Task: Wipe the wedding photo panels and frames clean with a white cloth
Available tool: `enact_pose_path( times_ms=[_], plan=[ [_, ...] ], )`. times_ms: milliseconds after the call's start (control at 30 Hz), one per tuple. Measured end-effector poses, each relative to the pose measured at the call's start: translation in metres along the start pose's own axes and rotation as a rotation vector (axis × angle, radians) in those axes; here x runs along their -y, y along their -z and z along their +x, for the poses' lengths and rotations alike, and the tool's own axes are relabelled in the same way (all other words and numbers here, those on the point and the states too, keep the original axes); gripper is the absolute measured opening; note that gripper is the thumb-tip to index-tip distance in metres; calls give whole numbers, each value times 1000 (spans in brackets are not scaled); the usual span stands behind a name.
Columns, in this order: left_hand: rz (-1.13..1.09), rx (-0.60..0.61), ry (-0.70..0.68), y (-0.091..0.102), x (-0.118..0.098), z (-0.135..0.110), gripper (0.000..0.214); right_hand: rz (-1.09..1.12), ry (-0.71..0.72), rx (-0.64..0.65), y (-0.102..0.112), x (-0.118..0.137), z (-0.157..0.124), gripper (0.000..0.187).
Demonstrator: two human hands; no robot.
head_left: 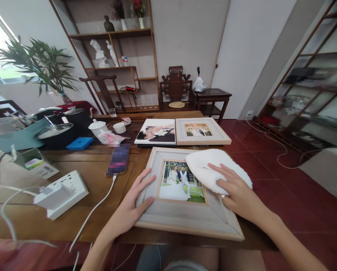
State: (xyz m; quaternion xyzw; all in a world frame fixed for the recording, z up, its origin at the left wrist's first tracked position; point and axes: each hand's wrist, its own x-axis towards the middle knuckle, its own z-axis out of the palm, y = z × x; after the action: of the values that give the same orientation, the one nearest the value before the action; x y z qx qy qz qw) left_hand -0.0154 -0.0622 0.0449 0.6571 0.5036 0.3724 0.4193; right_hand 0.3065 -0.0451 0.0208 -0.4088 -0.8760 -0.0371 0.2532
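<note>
A picture frame (185, 218) with a pale wide border lies face up near the table's front edge, around a photo (182, 182) of two people outdoors. My left hand (133, 201) rests on its left side, fingers spread along the border. In my right hand (233, 190) is a white cloth (205, 162), pressed on the frame's right side. The cloth covers the upper right corner of the frame and part of the photo's edge, and it hangs past the border on the right.
Behind lie another framed photo (225, 137) and a photo panel (155, 141). On the left are a charging phone (118, 160), a white power strip (75, 197), a blue box (79, 143), a lidded pan (55, 133) and a white teapot (96, 125). Cables trail over the table's front left edge.
</note>
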Motion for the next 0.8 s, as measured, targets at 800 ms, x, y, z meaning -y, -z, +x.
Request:
enact_pose_path(
  times_ms=[800],
  plan=[
    [215, 102, -279, -4, 18, 11, 44, -242, -27, -249, -5, -19, 51, 22]
  ],
)
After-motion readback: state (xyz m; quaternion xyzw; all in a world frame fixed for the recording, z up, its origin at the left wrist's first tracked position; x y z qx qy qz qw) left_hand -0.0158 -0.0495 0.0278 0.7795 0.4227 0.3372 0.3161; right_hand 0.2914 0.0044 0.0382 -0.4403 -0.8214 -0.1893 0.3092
